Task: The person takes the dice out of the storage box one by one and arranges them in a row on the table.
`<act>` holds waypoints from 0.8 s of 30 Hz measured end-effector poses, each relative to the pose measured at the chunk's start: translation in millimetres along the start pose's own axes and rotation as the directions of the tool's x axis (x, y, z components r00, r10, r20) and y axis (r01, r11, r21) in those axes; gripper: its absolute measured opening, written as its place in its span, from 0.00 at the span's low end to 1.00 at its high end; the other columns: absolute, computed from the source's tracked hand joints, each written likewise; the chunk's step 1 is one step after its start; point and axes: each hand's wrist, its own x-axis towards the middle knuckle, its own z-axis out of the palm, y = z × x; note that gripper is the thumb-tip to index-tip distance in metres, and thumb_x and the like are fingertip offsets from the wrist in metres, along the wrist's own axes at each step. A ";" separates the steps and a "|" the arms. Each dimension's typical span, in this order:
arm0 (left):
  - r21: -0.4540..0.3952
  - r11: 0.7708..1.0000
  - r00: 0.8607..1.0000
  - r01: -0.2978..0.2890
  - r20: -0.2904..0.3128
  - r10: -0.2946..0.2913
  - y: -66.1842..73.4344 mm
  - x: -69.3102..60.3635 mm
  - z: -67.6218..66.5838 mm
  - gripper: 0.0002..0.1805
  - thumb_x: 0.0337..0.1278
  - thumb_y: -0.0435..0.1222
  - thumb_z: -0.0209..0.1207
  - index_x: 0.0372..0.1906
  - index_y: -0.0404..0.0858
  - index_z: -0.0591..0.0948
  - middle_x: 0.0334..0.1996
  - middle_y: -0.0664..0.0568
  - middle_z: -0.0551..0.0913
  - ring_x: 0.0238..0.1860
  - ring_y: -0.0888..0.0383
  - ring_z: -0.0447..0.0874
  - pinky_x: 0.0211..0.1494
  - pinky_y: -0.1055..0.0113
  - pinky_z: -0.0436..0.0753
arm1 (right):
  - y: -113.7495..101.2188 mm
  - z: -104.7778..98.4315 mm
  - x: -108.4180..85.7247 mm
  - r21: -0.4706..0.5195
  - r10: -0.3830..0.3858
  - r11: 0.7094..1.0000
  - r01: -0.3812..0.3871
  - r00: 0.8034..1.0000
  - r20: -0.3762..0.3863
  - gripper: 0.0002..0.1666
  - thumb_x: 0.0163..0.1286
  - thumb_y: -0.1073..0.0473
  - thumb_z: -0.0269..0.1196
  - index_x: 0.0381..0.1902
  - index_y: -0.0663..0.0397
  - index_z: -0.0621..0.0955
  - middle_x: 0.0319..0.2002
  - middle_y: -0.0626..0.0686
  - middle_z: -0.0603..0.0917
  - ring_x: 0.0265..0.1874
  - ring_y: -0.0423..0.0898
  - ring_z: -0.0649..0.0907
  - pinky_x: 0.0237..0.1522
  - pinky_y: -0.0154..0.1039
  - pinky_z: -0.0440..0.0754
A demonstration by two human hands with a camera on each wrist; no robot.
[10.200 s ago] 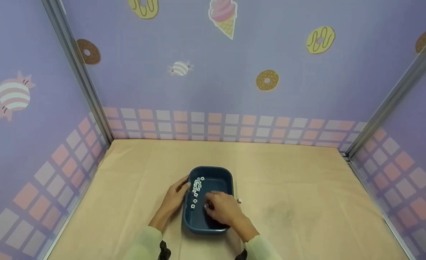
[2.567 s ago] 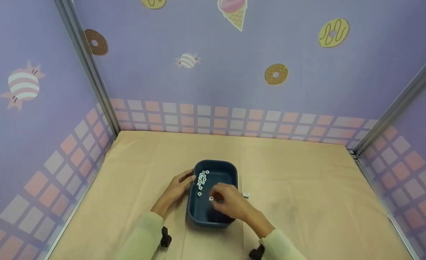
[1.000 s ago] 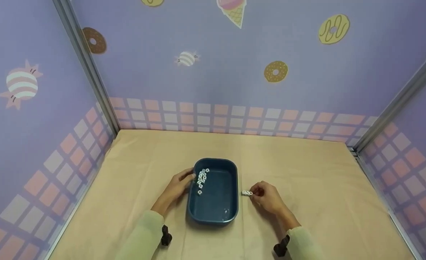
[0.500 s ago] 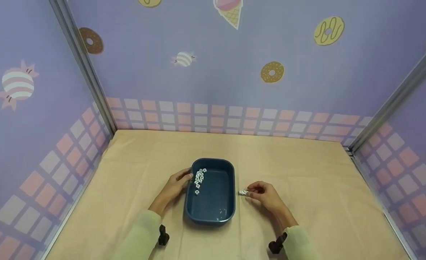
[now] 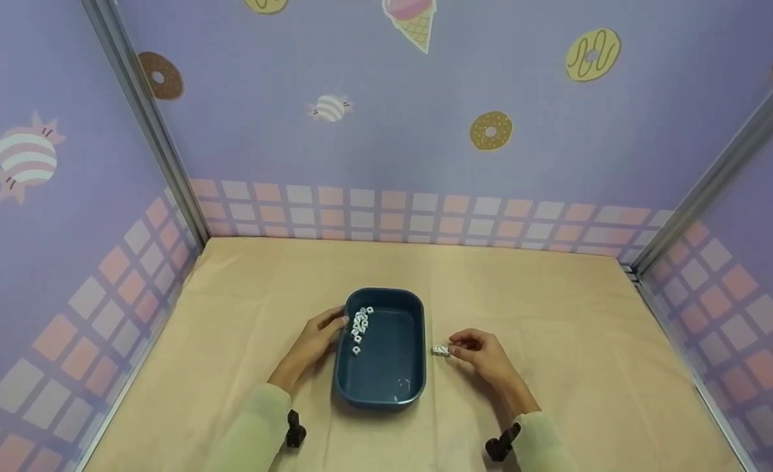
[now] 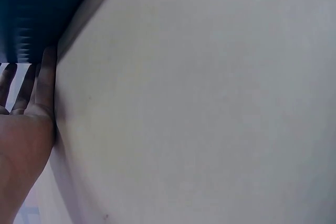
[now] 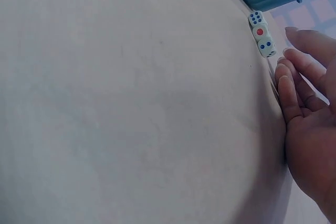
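Note:
A deep blue rectangular tray [image 5: 383, 367] stands on the cloth-covered table, with several white dice [image 5: 360, 322] along its inner left side. My left hand [image 5: 314, 339] holds the tray's left wall, thumb at the rim; the left wrist view shows its long fingers against the outer wall. To the right of the tray, three dice [image 7: 261, 33] form a short row on the cloth, touching end to end. Just right of this row is my right hand [image 5: 486, 356], thumb and fingertips apart, with a narrow gap to the nearest die in the right wrist view.
A beige cloth [image 5: 524, 295] covers the table. Purple panels [image 5: 393, 151] printed with sweets rise at the back and both sides, joined by metal corner posts [image 5: 157, 137]. Black straps [image 5: 503, 442] sit around the wrists.
My right hand lifted a die out of the tray, put it at the right end of the row and let go. The row grew from one die to three. The left hand stayed at the tray.

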 end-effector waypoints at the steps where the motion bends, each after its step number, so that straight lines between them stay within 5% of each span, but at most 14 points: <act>1: 0.004 1.000 1.000 0.002 0.002 -0.002 0.0 -0.2 -0.5 0.30 0.79 0.47 0.59 0.77 0.39 0.73 0.78 0.42 0.70 0.78 0.40 0.66 0.75 0.44 0.73 | -0.4 0.3 -0.3 0.003 -0.001 1.000 0.001 1.000 -0.002 0.15 0.69 0.68 0.72 0.52 0.69 0.85 0.43 0.59 0.86 0.41 0.49 0.82 0.43 0.32 0.81; 14: 0.010 1.000 0.999 -0.020 -0.024 0.021 -2.8 -3.7 -2.9 0.29 0.79 0.45 0.59 0.76 0.37 0.74 0.76 0.41 0.72 0.77 0.42 0.69 0.76 0.46 0.72 | -1.8 7.2 -3.6 0.032 -0.031 0.999 0.031 0.999 0.011 0.14 0.71 0.69 0.70 0.52 0.71 0.85 0.44 0.64 0.86 0.38 0.46 0.82 0.40 0.30 0.82; 24: 0.019 1.000 0.999 -0.018 -0.033 0.019 0.1 -0.2 5.1 0.29 0.79 0.46 0.59 0.76 0.38 0.74 0.76 0.41 0.72 0.78 0.41 0.66 0.79 0.44 0.68 | -6.3 4.1 0.7 -0.018 0.005 1.000 -0.006 0.997 -0.074 0.10 0.70 0.71 0.69 0.48 0.68 0.86 0.40 0.60 0.86 0.35 0.46 0.81 0.35 0.31 0.82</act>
